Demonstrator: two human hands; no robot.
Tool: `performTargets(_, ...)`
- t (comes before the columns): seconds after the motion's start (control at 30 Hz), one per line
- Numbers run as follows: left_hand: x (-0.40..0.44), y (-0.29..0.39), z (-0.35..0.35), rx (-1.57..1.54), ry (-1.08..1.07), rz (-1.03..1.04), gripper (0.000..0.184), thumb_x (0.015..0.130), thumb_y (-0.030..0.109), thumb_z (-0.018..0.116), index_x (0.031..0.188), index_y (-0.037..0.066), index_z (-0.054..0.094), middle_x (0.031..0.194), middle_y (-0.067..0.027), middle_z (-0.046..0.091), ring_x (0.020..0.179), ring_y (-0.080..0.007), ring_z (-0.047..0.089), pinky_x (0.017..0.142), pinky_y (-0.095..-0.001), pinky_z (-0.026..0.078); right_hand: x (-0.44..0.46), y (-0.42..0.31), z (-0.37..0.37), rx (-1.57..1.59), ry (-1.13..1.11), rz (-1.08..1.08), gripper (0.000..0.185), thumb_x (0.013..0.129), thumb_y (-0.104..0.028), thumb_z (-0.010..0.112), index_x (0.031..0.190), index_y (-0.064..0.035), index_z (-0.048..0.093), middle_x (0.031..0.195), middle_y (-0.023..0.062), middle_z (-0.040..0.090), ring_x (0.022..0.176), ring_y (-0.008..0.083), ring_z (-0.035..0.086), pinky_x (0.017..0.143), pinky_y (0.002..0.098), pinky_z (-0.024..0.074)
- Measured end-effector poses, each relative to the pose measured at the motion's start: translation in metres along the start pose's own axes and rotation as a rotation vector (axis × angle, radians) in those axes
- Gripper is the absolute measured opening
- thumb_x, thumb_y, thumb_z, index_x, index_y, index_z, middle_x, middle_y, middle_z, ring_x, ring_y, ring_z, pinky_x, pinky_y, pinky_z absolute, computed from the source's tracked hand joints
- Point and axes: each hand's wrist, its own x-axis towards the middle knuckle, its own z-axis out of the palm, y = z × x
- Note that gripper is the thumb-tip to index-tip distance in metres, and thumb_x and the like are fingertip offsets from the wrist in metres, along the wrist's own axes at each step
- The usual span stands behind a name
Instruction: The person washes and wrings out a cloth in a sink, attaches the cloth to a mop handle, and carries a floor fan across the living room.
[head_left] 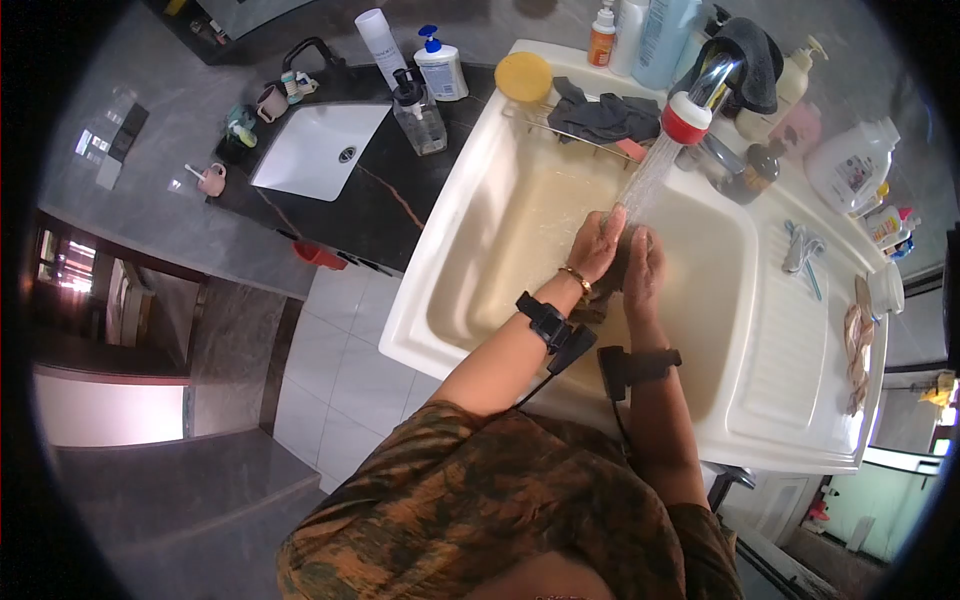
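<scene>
Water sprays from the red-and-white head of the tap [686, 118] into the large cream sink [460, 240]. Under the stream, my left hand [598, 246] and my right hand [645, 272] press a dark brown, wet cloth [624, 262] between them. Its lower end hangs down below my palms toward the basin floor. What kind of cloth it is, I cannot make out. Both hands are closed on it, left on one side and right on the other. Some fingers are blurred by the water.
A wire rack [570, 132] with grey cloths [605, 115] and a yellow round lid [523, 77] sits at the sink's back. Several bottles line the back ledge, including a white detergent jug [852, 165]. A ridged washboard [775, 325] lies right; a small white basin [320, 150] stands left.
</scene>
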Motion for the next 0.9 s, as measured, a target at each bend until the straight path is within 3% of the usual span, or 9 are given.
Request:
performTargets(0.1,-0.016,0.025,0.005,-0.203,-0.230,0.238,0.036,0.080,0.034,0.054,0.087,-0.001,0.052,0.074,-0.0036,0.053,0.069,-0.0103,0.049,0.061,-0.0249,0.043,0.008,0.006,-0.012,0.504,-0.102,0.040,0.029,0.089,-0.023,0.040,0.102,0.0015,0.049,0.098,0.0095,0.054,0.090,0.0166,0.050,0.080,0.0268,0.0383)
performTargets(0.17,-0.021,0.037,-0.001,0.061,-0.217,0.193,0.038,0.078,0.035,0.057,0.083,-0.002,0.055,0.072,-0.0048,0.056,0.068,-0.0100,0.051,0.061,-0.0257,0.044,0.011,0.003,-0.011,0.702,-0.152,0.054,0.032,0.088,-0.023,0.041,0.109,0.0017,0.044,0.105,0.0095,0.050,0.097,0.0169,0.048,0.085,0.0275,0.0360)
performTargets(0.23,-0.028,0.054,-0.018,0.206,-0.344,-0.037,0.036,0.078,0.034,0.057,0.082,-0.002,0.055,0.072,-0.0055,0.057,0.068,-0.0096,0.051,0.061,-0.0260,0.044,0.013,-0.004,-0.010,0.707,-0.167,0.043,0.041,0.087,-0.025,0.043,0.119,0.0015,0.038,0.113,0.0093,0.046,0.104,0.0171,0.044,0.090,0.0291,0.0330)
performTargets(0.33,-0.012,0.029,-0.016,0.226,-0.144,-0.300,0.031,0.079,0.030,0.057,0.083,-0.001,0.056,0.076,-0.0048,0.058,0.067,-0.0100,0.052,0.061,-0.0270,0.044,0.007,-0.010,-0.007,0.462,-0.143,0.023,0.041,0.090,-0.022,0.039,0.121,0.0032,0.033,0.119,0.0104,0.042,0.109,0.0182,0.040,0.094,0.0285,0.0290)
performTargets(0.43,-0.002,-0.005,-0.013,-0.293,0.059,-0.195,0.030,0.080,0.029,0.054,0.080,-0.001,0.057,0.074,-0.0055,0.058,0.067,-0.0104,0.052,0.061,-0.0274,0.043,0.010,0.005,-0.010,0.266,-0.203,-0.014,0.050,0.090,-0.027,0.038,0.127,0.0024,0.024,0.125,0.0111,0.034,0.115,0.0195,0.033,0.097,0.0300,0.0253)
performTargets(0.57,-0.016,0.051,-0.030,-1.133,0.023,-0.393,0.026,0.084,0.027,0.051,0.087,0.002,0.055,0.083,-0.0067,0.059,0.074,-0.0170,0.057,0.069,-0.0307,0.046,0.006,0.034,-0.012,0.330,-0.385,-0.009,0.064,0.084,-0.024,0.052,0.131,0.0001,0.016,0.128,0.0111,0.030,0.118,0.0190,0.030,0.098,0.0311,0.0241)
performTargets(0.67,-0.020,0.061,-0.039,-1.280,-0.094,-0.308,0.023,0.084,0.025,0.052,0.092,0.003,0.054,0.087,-0.0066,0.059,0.080,-0.0185,0.058,0.073,-0.0323,0.048,0.004,0.047,0.007,0.278,-0.548,-0.048,0.081,0.070,-0.016,0.070,0.130,-0.0022,0.017,0.127,0.0090,0.033,0.113,0.0168,0.035,0.094,0.0298,0.0309)
performTargets(0.83,-0.021,0.052,-0.040,-1.408,-0.125,-0.184,0.020,0.085,0.017,0.050,0.098,0.003,0.053,0.092,-0.0077,0.059,0.082,-0.0191,0.058,0.077,-0.0317,0.047,0.009,0.070,0.002,-0.089,-0.504,0.034,0.055,0.072,-0.015,0.066,0.118,-0.0028,0.040,0.110,0.0058,0.050,0.098,0.0157,0.048,0.082,0.0289,0.0399)
performTargets(0.9,-0.022,0.059,-0.039,-1.394,-0.080,-0.148,0.016,0.083,0.013,0.051,0.097,0.004,0.052,0.091,-0.0056,0.058,0.080,-0.0149,0.057,0.073,-0.0274,0.047,0.012,0.083,-0.004,-0.132,-0.451,0.080,0.045,0.072,-0.015,0.065,0.112,-0.0024,0.047,0.102,0.0051,0.055,0.090,0.0154,0.052,0.077,0.0287,0.0423)
